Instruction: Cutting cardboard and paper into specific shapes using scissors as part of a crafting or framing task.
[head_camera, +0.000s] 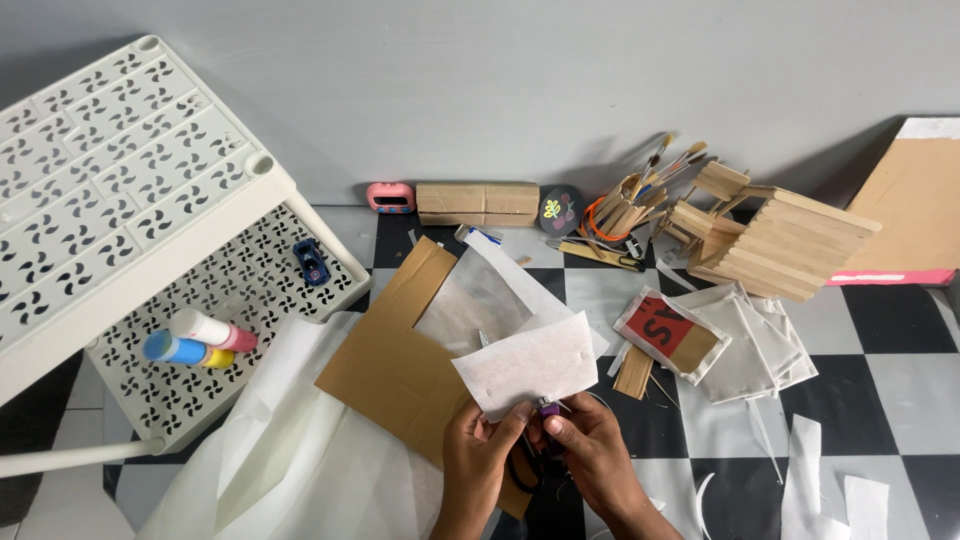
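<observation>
Here, both hands are meeting near the bottom edge, over the brown cardboard (400, 375). The left hand (478, 455) is pinching the white paper sheet (528, 365) at its near edge; the right hand (590, 450) is closing its fingers around a small purple-topped tool (549, 407). Keeping the sheet taut and flat probably helps.

Shelf rack (150, 200) blocks left; bare floor tiles (890, 390) free right.
</observation>
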